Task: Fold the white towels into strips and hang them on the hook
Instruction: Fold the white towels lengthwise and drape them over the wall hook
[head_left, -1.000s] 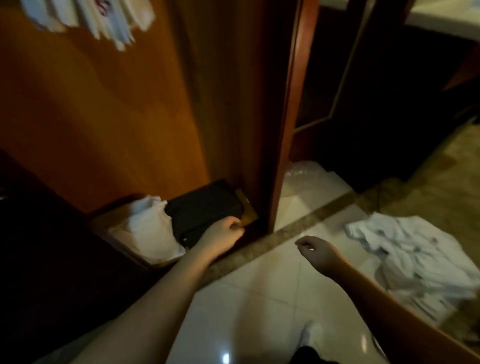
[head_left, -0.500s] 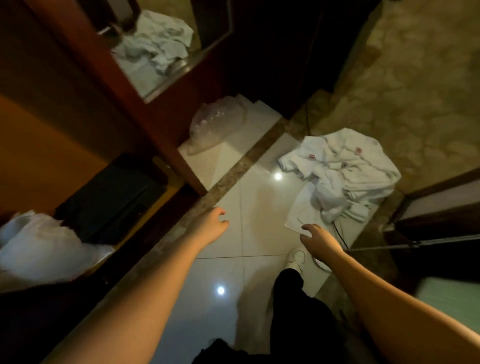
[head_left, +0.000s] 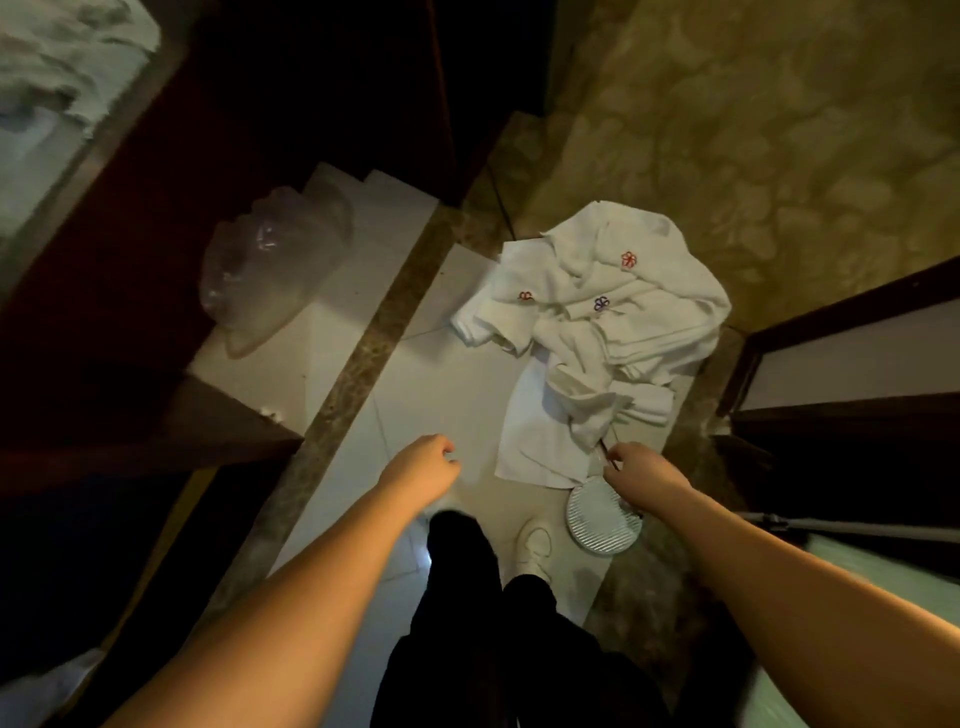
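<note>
A crumpled clear plastic bag (head_left: 275, 270) lies on the white floor tiles (head_left: 441, 405) by the dark wooden cabinet, and nearer the middle the left hand (head_left: 423, 467) hangs over the tiles with fingers loosely curled, holding nothing. To its right the heap of white towels (head_left: 608, 312) sits unfolded at the tiles' far right edge. The right hand (head_left: 641, 470), just beside the heap's near corner, looks empty though I cannot tell for sure; no hook shows, so folding and hanging seem still ahead.
</note>
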